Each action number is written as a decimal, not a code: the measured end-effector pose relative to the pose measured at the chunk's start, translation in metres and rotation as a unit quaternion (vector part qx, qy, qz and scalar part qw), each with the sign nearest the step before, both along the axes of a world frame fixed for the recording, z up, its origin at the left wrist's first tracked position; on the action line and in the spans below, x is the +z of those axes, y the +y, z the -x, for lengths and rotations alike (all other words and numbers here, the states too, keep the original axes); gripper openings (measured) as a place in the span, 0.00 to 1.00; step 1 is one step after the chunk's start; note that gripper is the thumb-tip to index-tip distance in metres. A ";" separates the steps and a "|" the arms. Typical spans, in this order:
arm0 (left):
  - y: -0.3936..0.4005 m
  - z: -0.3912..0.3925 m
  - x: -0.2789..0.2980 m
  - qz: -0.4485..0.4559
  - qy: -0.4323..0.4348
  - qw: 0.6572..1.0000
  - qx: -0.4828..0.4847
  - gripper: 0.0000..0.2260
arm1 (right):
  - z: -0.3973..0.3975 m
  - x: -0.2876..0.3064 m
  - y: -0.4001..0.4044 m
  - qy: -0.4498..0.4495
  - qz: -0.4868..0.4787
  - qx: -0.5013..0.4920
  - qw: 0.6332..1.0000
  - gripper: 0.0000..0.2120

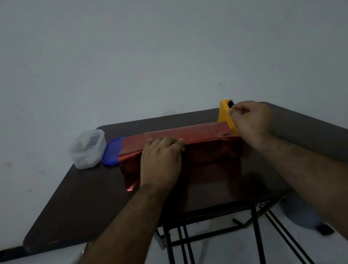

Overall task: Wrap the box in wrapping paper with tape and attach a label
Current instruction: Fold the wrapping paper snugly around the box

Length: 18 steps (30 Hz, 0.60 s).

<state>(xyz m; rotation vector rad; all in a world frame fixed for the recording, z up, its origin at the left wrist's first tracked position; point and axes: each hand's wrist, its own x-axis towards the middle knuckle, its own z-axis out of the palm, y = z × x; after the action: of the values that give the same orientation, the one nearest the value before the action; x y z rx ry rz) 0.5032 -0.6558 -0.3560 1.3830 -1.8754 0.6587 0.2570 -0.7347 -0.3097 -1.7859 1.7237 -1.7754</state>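
No readable text, labels, brands, numbers or signs anywhere. Red wrapping paper [178, 138] is plain, yellow tape dispenser [225, 111] at the bench's far right edge shows no legible marking, and clear container [87, 148] and blue lid [112, 151] carry no print.

Box under shiny red wrapping paper [191, 136], long, lying flat crosswise beneath my left hand [160, 156]; loose flap runs toward me. Yellow tape dispenser [225, 111] upright just behind my right hand [252, 121], touching paper's right end.
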 end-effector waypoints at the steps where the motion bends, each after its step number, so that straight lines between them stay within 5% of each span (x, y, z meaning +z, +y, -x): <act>1: 0.001 0.000 0.000 0.001 0.003 1.000 -0.002 0.12 | 0.007 0.010 -0.007 -0.012 -0.039 -0.015 0.999 0.15; 8: 0.002 0.002 0.000 0.017 0.009 1.000 -0.008 0.12 | 0.047 0.051 -0.040 -0.104 -0.269 -0.076 0.954 0.19; 15: 0.001 0.002 0.000 0.035 0.013 0.999 -0.012 0.11 | 0.041 0.070 -0.051 -0.022 -0.401 -0.027 0.915 0.25; 18: 0.000 0.002 0.000 0.040 0.013 0.999 -0.016 0.11 | 0.040 0.072 -0.054 -0.010 -0.446 -0.019 0.895 0.20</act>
<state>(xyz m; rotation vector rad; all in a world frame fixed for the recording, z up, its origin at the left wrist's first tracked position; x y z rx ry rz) 0.5015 -0.6557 -0.3562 1.3030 -1.8275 0.6901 0.2168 -0.7890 -0.2379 -1.2947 2.0618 -0.7317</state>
